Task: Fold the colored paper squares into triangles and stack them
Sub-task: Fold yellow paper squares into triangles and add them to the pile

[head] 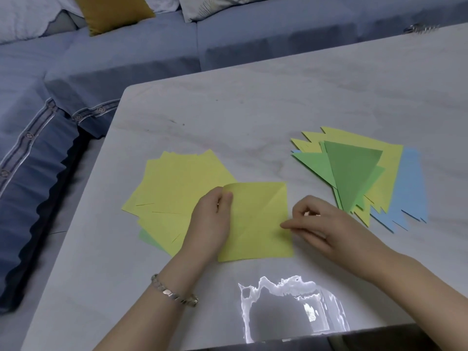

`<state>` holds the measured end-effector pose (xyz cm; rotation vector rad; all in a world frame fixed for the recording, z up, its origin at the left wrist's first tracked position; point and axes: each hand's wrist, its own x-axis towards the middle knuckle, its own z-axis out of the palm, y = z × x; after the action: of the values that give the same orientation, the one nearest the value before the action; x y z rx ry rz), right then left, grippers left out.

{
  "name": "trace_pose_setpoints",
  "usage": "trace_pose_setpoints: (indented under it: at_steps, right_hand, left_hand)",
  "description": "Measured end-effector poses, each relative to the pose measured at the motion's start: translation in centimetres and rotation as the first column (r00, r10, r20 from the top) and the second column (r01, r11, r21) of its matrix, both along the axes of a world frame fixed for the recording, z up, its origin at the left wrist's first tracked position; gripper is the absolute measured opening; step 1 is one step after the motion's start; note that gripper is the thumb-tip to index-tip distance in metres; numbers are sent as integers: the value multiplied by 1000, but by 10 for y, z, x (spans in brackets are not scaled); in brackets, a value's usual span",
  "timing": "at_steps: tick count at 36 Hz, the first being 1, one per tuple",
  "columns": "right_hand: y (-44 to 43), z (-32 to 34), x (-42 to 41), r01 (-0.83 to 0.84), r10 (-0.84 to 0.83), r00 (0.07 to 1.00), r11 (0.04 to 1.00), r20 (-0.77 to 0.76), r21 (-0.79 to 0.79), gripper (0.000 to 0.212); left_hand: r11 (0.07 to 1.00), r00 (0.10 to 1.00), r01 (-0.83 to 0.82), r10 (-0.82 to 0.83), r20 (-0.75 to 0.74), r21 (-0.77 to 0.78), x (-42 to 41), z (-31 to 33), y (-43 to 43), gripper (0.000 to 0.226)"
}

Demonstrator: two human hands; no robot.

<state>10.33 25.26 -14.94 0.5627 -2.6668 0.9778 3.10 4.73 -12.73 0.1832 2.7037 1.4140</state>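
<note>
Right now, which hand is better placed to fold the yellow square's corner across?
Left: the left hand pinches the lifted far corner of the yellow square; the right hand holds its right edge.

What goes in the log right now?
left hand: grips yellow square | right hand: pinches its edge | triangle stack: right | flat squares: left

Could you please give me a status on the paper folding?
Left grip pinches the yellow square at its curled far-left corner; right grip pinches its right edge. Creased, not yet folded. Unfolded pile partly beneath; triangle stack clear to the right.
</note>
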Motion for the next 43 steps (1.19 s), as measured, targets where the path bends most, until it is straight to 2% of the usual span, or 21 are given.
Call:
trace_pose_setpoints:
  at_steps: [2, 5, 6, 7, 10, 12, 17, 19, 25, 29, 32, 36, 40, 43]
  right_hand:
    - [0, -1, -2, 28, -28, 1000, 1000, -8, 12, 44]
    - [1, -8, -4, 112, -102, 991, 987, -87, 116, 81]
    - [1, -10, -5, 134, -119, 986, 981, -113, 139, 86]
    - [1, -12, -5, 139, -118, 983, 978, -141, 153, 80]
    - [1, -11, -5, 97, -55, 969, 982, -242, 163, 32]
    - [1, -9, -4, 33, 10, 968, 986, -251, 165, 18]
    - [-7, 2, 4, -17, 59, 979, 977, -193, 211, 34]
    - [-11, 7, 7, -38, 77, 985, 970, -156, 239, 40]
    - [-16, 23, 9, -146, 164, 983, 971, -86, 190, 26]
    - [-20, 31, 8, -223, 230, 972, 969, -56, 111, 26]
    - [-21, 30, 4, -151, 152, 988, 988, -29, 16, 32]
    - [-22, 29, -6, 58, -53, 998, 989, 39, -136, 39]
    - [-27, 34, -14, 248, -231, 968, 944, 101, -215, 22]
    - [-27, 35, -16, 340, -296, 934, 909, 202, -242, 15]
  left_hand:
    - [1000, 1000, -2, 2, 2, 28, 1, 5, 3, 32]
    - [995, 1000, -11, 10, 15, 102, 1, 14, 3, 32]
    - [992, 1000, -9, 6, 24, 129, 1, 17, 3, 33]
    - [988, 999, -6, 0, 40, 152, 1, 20, 3, 33]
    - [982, 993, 35, -55, 102, 187, -4, 23, 3, 36]
    - [987, 995, 37, -51, 85, 158, -5, 25, 3, 35]
    - [999, 1000, 8, -8, 3, 52, -1, 20, 4, 12]
    - [1000, 1000, -7, 7, 0, 26, 2, 18, 5, 12]
    - [999, 999, -8, 7, -35, -31, 6, 17, 8, 22]
    - [998, 999, -16, 14, -34, -55, 5, 18, 9, 10]
    - [1000, 1000, -13, 13, -4, -2, 3, 18, 9, 7]
    - [985, 994, 69, -81, 68, 156, 6, 24, 13, 19]
    - [951, 958, 211, -247, 144, 224, 13, 29, 17, 18]
    - [937, 944, 209, -268, 191, 279, 15, 30, 19, 22]
